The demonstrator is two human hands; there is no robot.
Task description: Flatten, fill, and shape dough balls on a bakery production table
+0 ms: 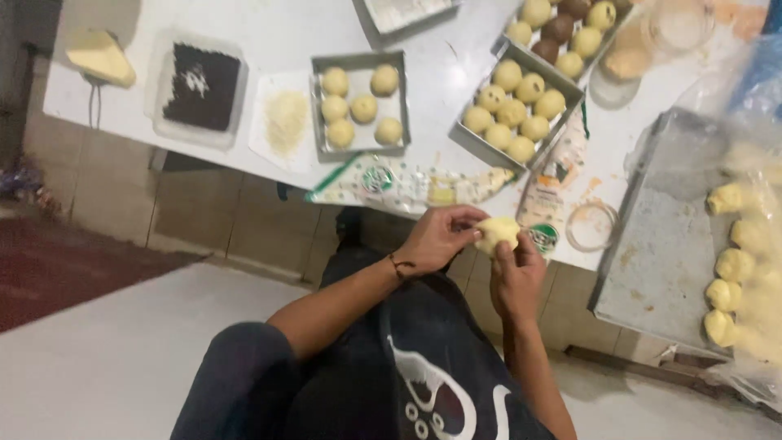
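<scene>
Centrally, a pale lump of dough (497,234) is gripped between both hands just in front of the white table's (269,33) near edge, above the person's lap. It is pinched by the fingers of the left hand (440,236) from the left side and clasped from below by the right hand (515,273), whose fingers are curled up around it. Just behind the hands, a flattened plastic piping bag (407,183) is laid along the table edge. Farther back, a small metal tray (361,102) is filled with six dough balls, and a second tray (521,110) nearby with more. To the right, further dough pieces (733,265) are set on a large metal sheet (660,244).
</scene>
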